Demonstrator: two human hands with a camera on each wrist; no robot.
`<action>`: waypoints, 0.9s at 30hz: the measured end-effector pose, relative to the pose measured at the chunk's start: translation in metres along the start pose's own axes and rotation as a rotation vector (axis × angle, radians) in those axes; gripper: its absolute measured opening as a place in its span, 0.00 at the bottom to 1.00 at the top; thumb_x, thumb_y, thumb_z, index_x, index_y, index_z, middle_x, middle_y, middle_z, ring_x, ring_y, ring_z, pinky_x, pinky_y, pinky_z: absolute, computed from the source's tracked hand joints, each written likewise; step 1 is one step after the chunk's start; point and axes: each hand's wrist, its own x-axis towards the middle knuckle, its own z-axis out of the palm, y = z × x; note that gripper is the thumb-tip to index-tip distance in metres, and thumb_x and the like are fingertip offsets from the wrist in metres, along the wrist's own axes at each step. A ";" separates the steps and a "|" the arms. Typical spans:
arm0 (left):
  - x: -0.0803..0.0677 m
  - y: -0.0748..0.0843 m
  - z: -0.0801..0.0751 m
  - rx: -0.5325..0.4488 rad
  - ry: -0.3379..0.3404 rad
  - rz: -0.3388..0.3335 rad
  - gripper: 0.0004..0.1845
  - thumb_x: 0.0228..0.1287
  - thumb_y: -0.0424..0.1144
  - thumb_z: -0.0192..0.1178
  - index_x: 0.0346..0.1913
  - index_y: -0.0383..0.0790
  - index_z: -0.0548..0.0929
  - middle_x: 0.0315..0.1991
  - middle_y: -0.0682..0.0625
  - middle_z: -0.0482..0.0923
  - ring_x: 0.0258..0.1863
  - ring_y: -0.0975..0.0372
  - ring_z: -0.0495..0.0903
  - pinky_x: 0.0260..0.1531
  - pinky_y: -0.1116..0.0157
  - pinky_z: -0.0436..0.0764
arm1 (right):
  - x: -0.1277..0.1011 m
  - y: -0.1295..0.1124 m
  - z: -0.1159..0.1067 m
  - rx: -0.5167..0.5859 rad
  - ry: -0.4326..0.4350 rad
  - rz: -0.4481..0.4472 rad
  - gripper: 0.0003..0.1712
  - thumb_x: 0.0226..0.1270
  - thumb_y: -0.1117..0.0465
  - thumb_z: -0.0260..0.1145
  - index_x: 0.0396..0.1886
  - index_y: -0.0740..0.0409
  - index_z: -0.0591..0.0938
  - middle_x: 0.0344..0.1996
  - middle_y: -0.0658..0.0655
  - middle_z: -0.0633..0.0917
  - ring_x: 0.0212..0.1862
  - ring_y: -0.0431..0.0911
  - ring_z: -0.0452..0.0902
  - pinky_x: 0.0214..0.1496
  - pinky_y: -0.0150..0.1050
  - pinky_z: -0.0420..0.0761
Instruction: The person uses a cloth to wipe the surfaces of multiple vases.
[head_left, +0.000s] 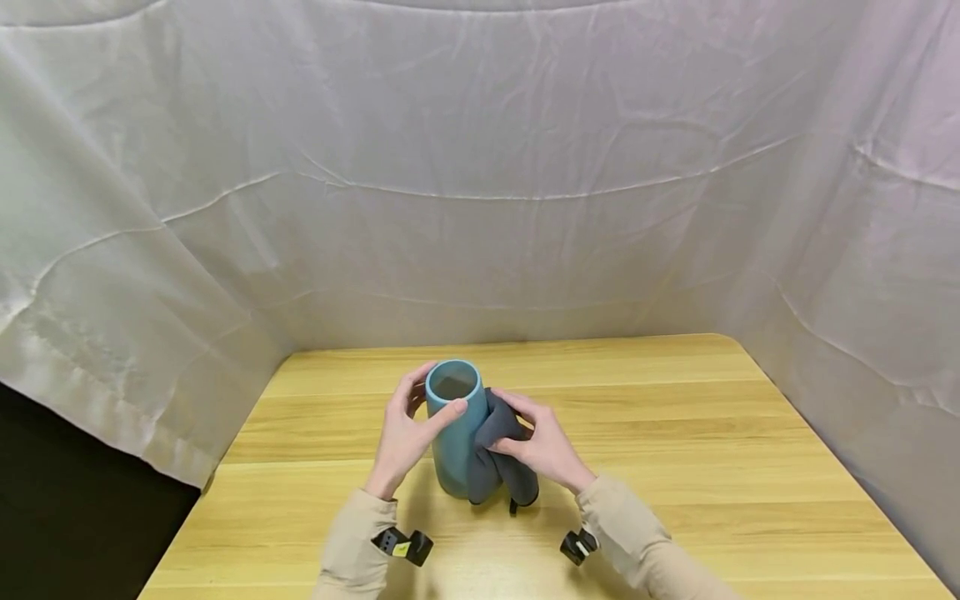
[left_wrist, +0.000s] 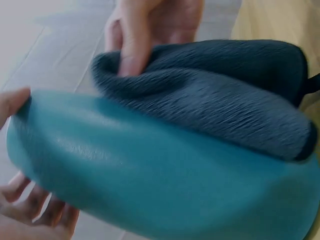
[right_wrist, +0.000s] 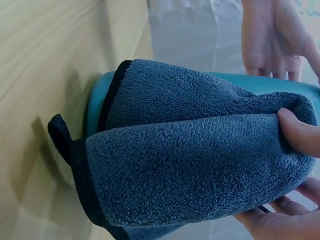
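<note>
Near the front edge of the light wooden table (head_left: 675,433), the tall teal ceramic vase (head_left: 452,433) is gripped at its rim by the left hand (head_left: 405,437) while the folded grey microfibre cloth (head_left: 498,454) is pinched against it by the right hand (head_left: 543,446); the upright vase could be tipped by a hard sideways rub.

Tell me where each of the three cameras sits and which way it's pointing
Head: worn on the head, looking forward and down at the wooden table; shows both sleeves, the left hand gripping the teal vase and the right hand holding the grey cloth against it.
Left wrist: looks along the vase toward the cloth; fingers of both hands show.
Right wrist: looks at the cloth against the vase; its own fingers pinch it.
All three views share vase and cloth.
</note>
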 end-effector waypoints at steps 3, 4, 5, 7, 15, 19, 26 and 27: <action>0.003 -0.002 -0.006 -0.030 -0.076 0.012 0.34 0.59 0.34 0.71 0.69 0.48 0.74 0.62 0.46 0.78 0.59 0.53 0.77 0.68 0.55 0.72 | -0.002 0.005 0.000 -0.012 -0.010 0.014 0.41 0.59 0.69 0.73 0.74 0.56 0.71 0.71 0.63 0.73 0.71 0.62 0.70 0.67 0.55 0.79; 0.005 -0.003 -0.009 -0.041 -0.102 0.019 0.34 0.60 0.33 0.71 0.69 0.47 0.74 0.62 0.46 0.78 0.60 0.52 0.77 0.70 0.53 0.71 | -0.002 0.007 0.000 -0.013 -0.014 0.020 0.41 0.59 0.69 0.73 0.73 0.56 0.71 0.71 0.63 0.73 0.71 0.63 0.70 0.67 0.55 0.79; 0.006 -0.004 -0.011 -0.049 -0.126 0.026 0.33 0.60 0.33 0.70 0.70 0.46 0.73 0.63 0.45 0.78 0.60 0.53 0.77 0.70 0.52 0.70 | -0.003 0.008 0.000 -0.018 -0.018 0.020 0.41 0.59 0.69 0.73 0.73 0.57 0.71 0.71 0.64 0.73 0.71 0.63 0.70 0.67 0.56 0.79; 0.008 -0.005 -0.014 -0.068 -0.173 0.031 0.33 0.62 0.32 0.69 0.71 0.46 0.72 0.65 0.45 0.77 0.62 0.54 0.76 0.71 0.52 0.70 | -0.003 0.011 0.000 -0.015 -0.030 0.020 0.41 0.59 0.69 0.73 0.73 0.59 0.70 0.71 0.65 0.73 0.71 0.65 0.69 0.66 0.56 0.79; 0.014 -0.008 -0.021 -0.107 -0.270 0.002 0.36 0.65 0.32 0.66 0.75 0.42 0.67 0.71 0.42 0.71 0.67 0.60 0.73 0.69 0.74 0.70 | -0.005 0.015 0.001 -0.021 -0.035 0.025 0.41 0.58 0.70 0.73 0.73 0.59 0.71 0.71 0.65 0.73 0.71 0.64 0.70 0.66 0.56 0.79; 0.012 -0.005 -0.019 -0.088 -0.258 0.006 0.37 0.66 0.32 0.64 0.76 0.40 0.63 0.71 0.40 0.71 0.70 0.53 0.71 0.75 0.59 0.67 | -0.005 0.017 0.001 -0.029 -0.028 0.027 0.40 0.59 0.69 0.73 0.73 0.59 0.71 0.70 0.65 0.73 0.71 0.64 0.70 0.67 0.56 0.78; 0.006 0.004 -0.006 -0.082 -0.137 -0.036 0.26 0.78 0.38 0.51 0.74 0.37 0.65 0.72 0.41 0.70 0.73 0.52 0.67 0.70 0.73 0.67 | -0.005 0.017 0.001 -0.001 -0.040 0.047 0.41 0.60 0.69 0.72 0.74 0.57 0.70 0.72 0.66 0.71 0.72 0.65 0.68 0.65 0.53 0.81; 0.005 0.005 -0.003 -0.072 -0.104 -0.035 0.25 0.79 0.39 0.49 0.73 0.36 0.67 0.72 0.41 0.70 0.73 0.52 0.67 0.69 0.73 0.68 | -0.005 0.017 0.001 0.002 -0.043 0.049 0.41 0.60 0.70 0.72 0.74 0.57 0.70 0.72 0.66 0.71 0.72 0.65 0.68 0.65 0.52 0.81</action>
